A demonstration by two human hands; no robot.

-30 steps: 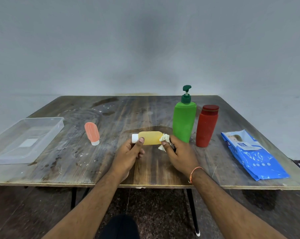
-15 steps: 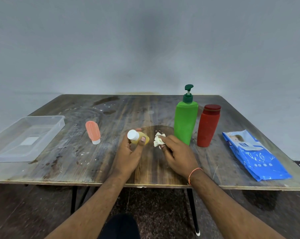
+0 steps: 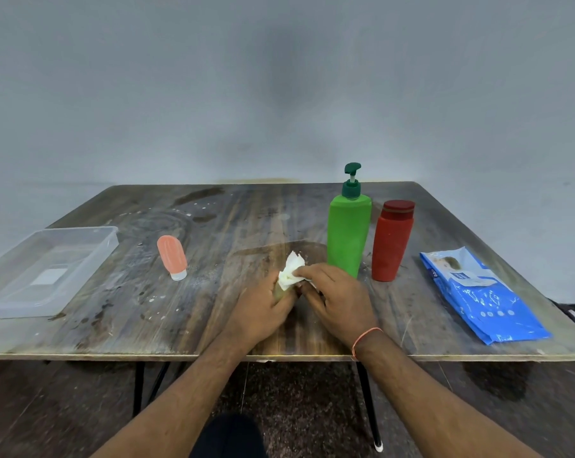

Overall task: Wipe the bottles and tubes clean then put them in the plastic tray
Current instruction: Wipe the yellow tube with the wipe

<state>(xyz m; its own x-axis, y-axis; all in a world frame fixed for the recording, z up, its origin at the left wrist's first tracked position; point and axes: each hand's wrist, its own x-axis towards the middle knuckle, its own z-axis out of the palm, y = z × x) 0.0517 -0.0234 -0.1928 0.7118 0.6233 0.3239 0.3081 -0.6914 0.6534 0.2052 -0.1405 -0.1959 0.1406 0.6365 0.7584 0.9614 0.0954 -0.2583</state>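
Observation:
My left hand [image 3: 263,305] grips a small yellow bottle [image 3: 279,293], almost all of it hidden by my fingers. My right hand [image 3: 337,297] presses a crumpled white wipe [image 3: 291,271] onto the bottle's top end. Both hands meet over the table's near centre. A small orange tube [image 3: 171,258] with a clear cap lies to the left. A tall green pump bottle [image 3: 348,231] and a red bottle [image 3: 391,241] stand upright just behind and right of my right hand. The clear plastic tray [image 3: 81,276] sits at the left edge with nothing in it.
A blue pack of wipes [image 3: 477,299] lies flat at the right side of the worn wooden table [image 3: 147,312]. A grey wall runs behind the table. Dark floor and table legs show below the near edge.
My left hand turned the yellow bottle from lying sideways to end-on, then closed around it. My right hand brought the wipe over onto the bottle's top.

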